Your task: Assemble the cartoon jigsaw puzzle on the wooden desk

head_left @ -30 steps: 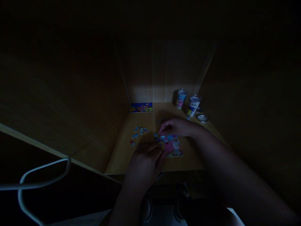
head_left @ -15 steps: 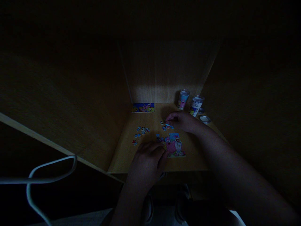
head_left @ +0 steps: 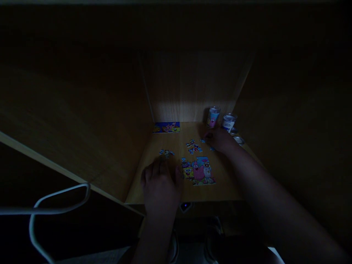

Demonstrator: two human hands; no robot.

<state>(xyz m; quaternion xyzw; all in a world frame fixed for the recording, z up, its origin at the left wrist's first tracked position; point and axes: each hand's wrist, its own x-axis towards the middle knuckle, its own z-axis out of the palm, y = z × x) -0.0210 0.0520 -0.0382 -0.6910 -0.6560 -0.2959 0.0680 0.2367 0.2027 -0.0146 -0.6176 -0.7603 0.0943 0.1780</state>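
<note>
One jigsaw puzzle (head_left: 198, 171) now lying uncovered, this side of loose pieces (head_left: 194, 148), top gap showing, so assembly remaining incomplete. Left hand (head_left: 161, 184) drawing off puzzle's left edge, curling loosely; right hand (head_left: 219, 139) shifting rightward past pieces, bunching beside blue piece (head_left: 202, 140). Cannot tell if either is gripping.

Puzzle (head_left: 198, 171): partly joined, flat on wood, near edge side. Yellow figure left, pink one middle, white-suited one right. Outline stepped: notch in top edge, lower-left corner open. Loose pieces: middle cluster (head_left: 194, 147) just beyond it, mostly blue, some red; left cluster (head_left: 166, 153) farther left, bluish; two blue strays right of middle cluster.
</note>
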